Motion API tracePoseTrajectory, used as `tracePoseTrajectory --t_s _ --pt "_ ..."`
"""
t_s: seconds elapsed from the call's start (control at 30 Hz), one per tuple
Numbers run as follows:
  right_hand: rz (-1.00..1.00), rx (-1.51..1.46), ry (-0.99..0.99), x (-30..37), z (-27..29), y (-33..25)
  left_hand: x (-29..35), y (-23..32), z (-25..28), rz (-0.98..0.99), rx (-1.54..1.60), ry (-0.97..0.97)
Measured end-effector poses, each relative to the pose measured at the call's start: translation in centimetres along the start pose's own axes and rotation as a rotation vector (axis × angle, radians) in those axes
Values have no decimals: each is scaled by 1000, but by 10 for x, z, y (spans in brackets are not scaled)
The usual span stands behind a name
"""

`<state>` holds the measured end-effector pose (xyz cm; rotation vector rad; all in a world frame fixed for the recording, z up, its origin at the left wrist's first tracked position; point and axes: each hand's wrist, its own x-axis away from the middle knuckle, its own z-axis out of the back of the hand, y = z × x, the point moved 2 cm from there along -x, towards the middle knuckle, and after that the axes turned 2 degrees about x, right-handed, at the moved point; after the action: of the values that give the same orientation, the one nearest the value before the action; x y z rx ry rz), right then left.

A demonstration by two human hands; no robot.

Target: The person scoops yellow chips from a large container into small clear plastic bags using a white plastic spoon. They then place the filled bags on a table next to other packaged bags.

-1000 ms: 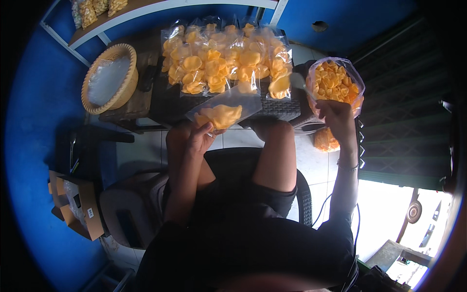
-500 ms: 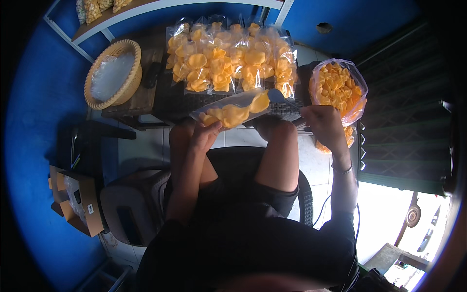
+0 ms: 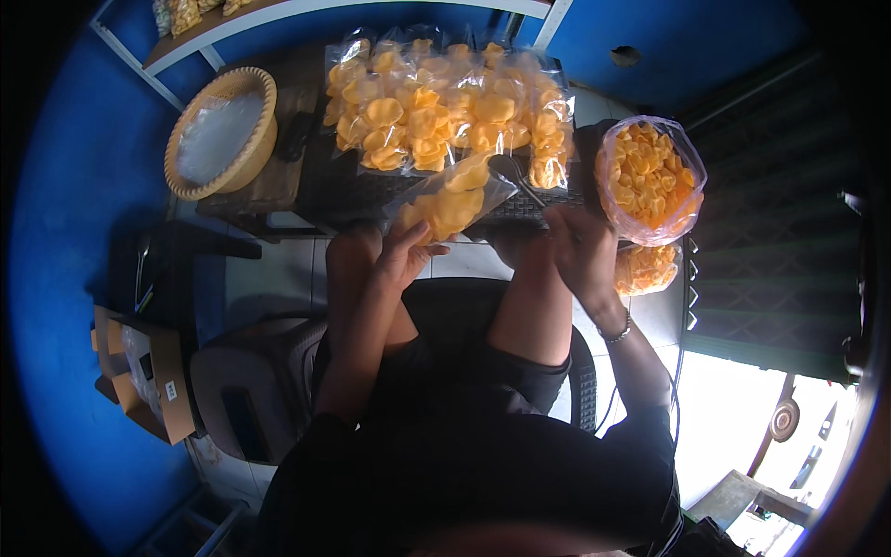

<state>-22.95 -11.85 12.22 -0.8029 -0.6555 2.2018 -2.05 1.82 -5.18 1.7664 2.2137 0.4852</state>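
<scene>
In the middle of the frame, my left hand (image 3: 402, 263) gripped the lower end of a clear bag (image 3: 448, 208) partly filled with orange crackers, tilted up to the right. My right hand (image 3: 585, 257), right of centre, was closed around the handle of a dark spoon (image 3: 506, 168), its head by the bag's upper end. Behind them stood a dark woven table (image 3: 345, 193), covered across the upper middle with filled packets (image 3: 436, 111). A large open sack (image 3: 652, 181) of crackers sat at upper right, a wicker basket (image 3: 255, 156) at upper left. Blue walls (image 3: 79, 241) enclosed the room, with a shelf (image 3: 251, 32) along the top, a cardboard box (image 3: 172, 401) at lower left, a dark folding shutter (image 3: 770, 246) at right, and pale floor tiles (image 3: 295, 271) below.
</scene>
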Motion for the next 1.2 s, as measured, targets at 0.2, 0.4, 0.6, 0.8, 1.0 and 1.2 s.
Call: tracePoseTrajectory --t_s 0.2,0.4,0.6,0.8,1.0,1.2 --pt "209 47 32 9 -16 2 6 -6 13 -88 131 31" --pt "462 183 44 3 0 3 6 2 21 -148 222 -46" --pt "474 204 -9 3 12 6 5 6 10 -164 177 -25" --pt "173 -30 -69 3 9 12 4 6 -2 -157 27 -63" --pt "-194 -468 -167 1 5 22 5 3 6 -118 -8 -50" --pt "-349 -256 31 -21 19 71 12 9 18 -172 80 -107"
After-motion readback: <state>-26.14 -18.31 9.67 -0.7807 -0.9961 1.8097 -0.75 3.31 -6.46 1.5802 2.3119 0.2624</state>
